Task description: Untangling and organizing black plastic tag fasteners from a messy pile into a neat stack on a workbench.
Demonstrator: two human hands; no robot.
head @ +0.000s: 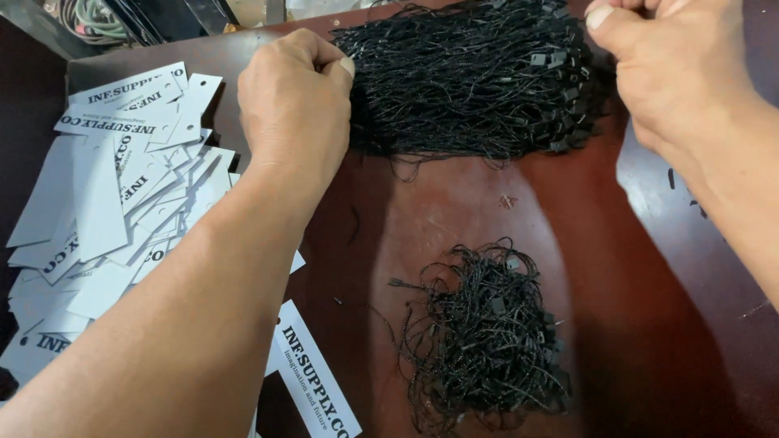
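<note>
Where the dark red-brown table (617, 324) comes nearest, a small tangled heap of black string loops (483, 337) lies, with a white printed card (312, 381) just to its left. Further left spreads a pile of white tags (114, 195). At the far edge, the left hand (296, 101) pinches strands of the big bundle of black strings (471, 77), fingers curled tight. The right hand (673, 69) pinches closed at the bundle's right end.

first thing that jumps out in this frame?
The big bundle of black string loops at the top of the dark red table, with the left hand pinching its left edge and the right hand at its right end. Then the white paper tags heaped at left, and a smaller tangle of strings lower centre.
</note>
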